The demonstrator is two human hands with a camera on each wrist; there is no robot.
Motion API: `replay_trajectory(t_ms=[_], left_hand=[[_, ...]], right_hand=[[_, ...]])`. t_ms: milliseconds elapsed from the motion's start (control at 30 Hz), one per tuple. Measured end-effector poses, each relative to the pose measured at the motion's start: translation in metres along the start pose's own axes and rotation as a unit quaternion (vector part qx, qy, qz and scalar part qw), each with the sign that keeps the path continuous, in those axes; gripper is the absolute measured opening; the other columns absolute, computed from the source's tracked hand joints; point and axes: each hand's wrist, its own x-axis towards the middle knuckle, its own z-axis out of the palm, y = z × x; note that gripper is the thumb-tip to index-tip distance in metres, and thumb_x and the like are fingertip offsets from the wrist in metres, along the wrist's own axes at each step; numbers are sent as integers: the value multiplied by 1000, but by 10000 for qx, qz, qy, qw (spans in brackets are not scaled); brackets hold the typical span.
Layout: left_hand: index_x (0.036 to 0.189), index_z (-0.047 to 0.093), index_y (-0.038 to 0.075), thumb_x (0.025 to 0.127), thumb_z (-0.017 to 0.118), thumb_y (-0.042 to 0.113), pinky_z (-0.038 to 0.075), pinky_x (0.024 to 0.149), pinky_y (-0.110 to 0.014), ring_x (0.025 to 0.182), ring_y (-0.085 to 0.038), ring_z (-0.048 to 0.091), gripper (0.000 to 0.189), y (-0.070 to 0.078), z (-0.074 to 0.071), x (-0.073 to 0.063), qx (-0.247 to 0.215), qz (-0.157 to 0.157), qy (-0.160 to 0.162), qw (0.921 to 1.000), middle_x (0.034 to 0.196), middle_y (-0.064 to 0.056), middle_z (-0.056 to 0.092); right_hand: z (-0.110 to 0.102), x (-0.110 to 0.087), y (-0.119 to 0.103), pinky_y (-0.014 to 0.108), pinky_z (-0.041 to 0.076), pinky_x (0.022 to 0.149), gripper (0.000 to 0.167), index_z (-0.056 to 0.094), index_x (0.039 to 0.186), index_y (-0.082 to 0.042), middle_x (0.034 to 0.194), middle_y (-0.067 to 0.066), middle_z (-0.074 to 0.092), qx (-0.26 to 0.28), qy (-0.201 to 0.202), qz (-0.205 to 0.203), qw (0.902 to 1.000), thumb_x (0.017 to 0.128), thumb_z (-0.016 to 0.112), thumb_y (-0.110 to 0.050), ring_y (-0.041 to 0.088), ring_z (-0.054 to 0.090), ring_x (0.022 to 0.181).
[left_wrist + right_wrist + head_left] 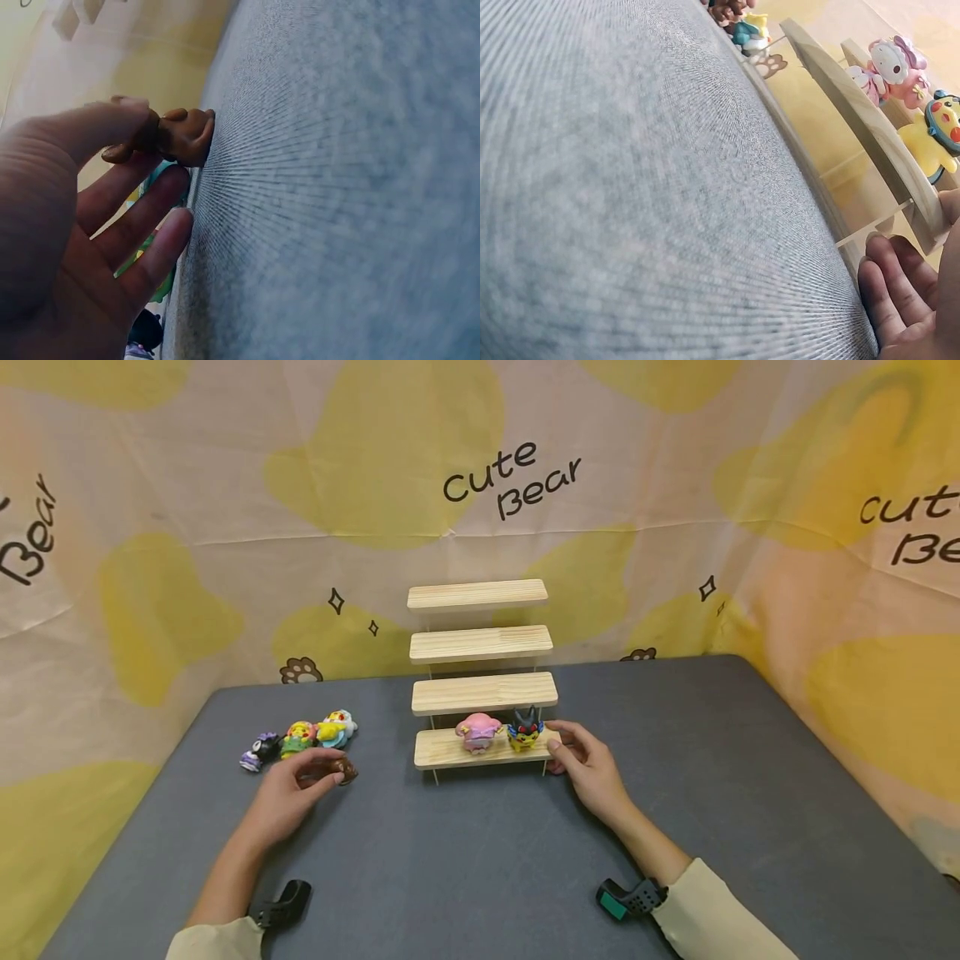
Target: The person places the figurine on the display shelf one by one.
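Note:
Between thumb and fingers, my left hand [288,793] pinches a small brown figurine [346,770]; in the left wrist view the figurine [189,139] lies at the tabletop, its far end touching or nearly touching it. My right hand [592,772] grips the right end of the lowest step of a four-tier wooden display shelf [437,753], thumb on the board and other fingers lower down. On that step stand a pink figurine [478,732] and, nearer the right hand, a yellow figurine [524,732] with a dark pointed hood.
Left of the shelf, beyond my left hand, cluster a purple-and-black figurine [261,752], a green-and-yellow one [298,737] and a yellow-and-white one [337,728]. The dark grey table [465,860] meets a printed cloth backdrop [637,460] behind the shelf.

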Motion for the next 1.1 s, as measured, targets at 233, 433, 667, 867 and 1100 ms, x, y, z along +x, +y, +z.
replay_trajectory(t_ms=[233, 433, 667, 867, 1100], left_hand=[[122, 68, 4, 94, 72, 14, 55, 75, -18, 90, 11, 61, 29, -3, 2, -1, 151, -5, 78, 9999, 108, -13, 75], [117, 70, 6, 93, 75, 20, 54, 72, -18, 87, 10, 60, 28, -1, 7, 1, 96, -146, 210, 9996, 107, -13, 75], [112, 68, 9, 89, 79, 29, 51, 72, -16, 86, 10, 56, 32, 0, 17, 3, 294, -462, 560, 9969, 106, -11, 73], [125, 66, 13, 87, 81, 25, 48, 77, -16, 97, 20, 54, 42, -9, 19, 0, 123, -179, 586, 9980, 120, -11, 73], [118, 72, 12, 87, 81, 15, 51, 73, -14, 92, 13, 62, 33, -12, 20, -2, -423, 134, 771, 9960, 108, -9, 76]], right_hand=[[1, 0, 0, 27, 59, 70, 33, 62, 133, -10, 108, 20, 66, -61, -18, 6, 10000, 103, 60, -21, 9, 69, 75], [1, -1, 0, 27, 59, 70, 33, 62, 133, -8, 107, 20, 65, -12, -25, 15, 10000, 103, 60, -21, 9, 69, 76], [0, 0, 0, 26, 59, 71, 32, 62, 133, -9, 103, 20, 65, -54, -19, -45, 10000, 103, 60, -21, 8, 69, 76], [0, 0, 1, 26, 59, 70, 32, 62, 132, -6, 103, 20, 65, -25, 34, -89, 10000, 103, 59, -19, 9, 69, 75], [-1, 0, -1, 26, 60, 70, 32, 62, 133, -10, 104, 19, 65, -38, -13, -14, 10000, 103, 60, -21, 7, 69, 75]])
